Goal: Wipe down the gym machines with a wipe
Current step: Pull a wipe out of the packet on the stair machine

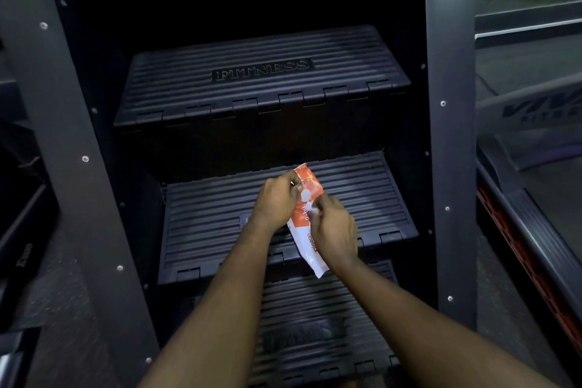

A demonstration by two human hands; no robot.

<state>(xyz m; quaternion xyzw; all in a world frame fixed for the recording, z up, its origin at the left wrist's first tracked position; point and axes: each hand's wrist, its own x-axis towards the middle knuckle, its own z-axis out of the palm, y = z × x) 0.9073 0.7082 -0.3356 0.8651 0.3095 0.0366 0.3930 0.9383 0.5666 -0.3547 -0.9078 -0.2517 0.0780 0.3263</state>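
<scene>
An orange and white pack of wipes (303, 231) hangs in the air above the middle step of a black stair-climber machine (261, 94). My left hand (277, 198) grips the pack near its top edge. My right hand (333, 230) pinches something small and white at the pack's front, with its fingers curled in front of the pack's lower half. Ribbed black steps (220, 220) rise in front of me, the top one stamped FITNESS.
Grey metal side panels (448, 135) with screws frame the steps on both sides. A treadmill deck with a red-trimmed edge (529, 261) runs along the right. Dark equipment (19, 230) stands at the left.
</scene>
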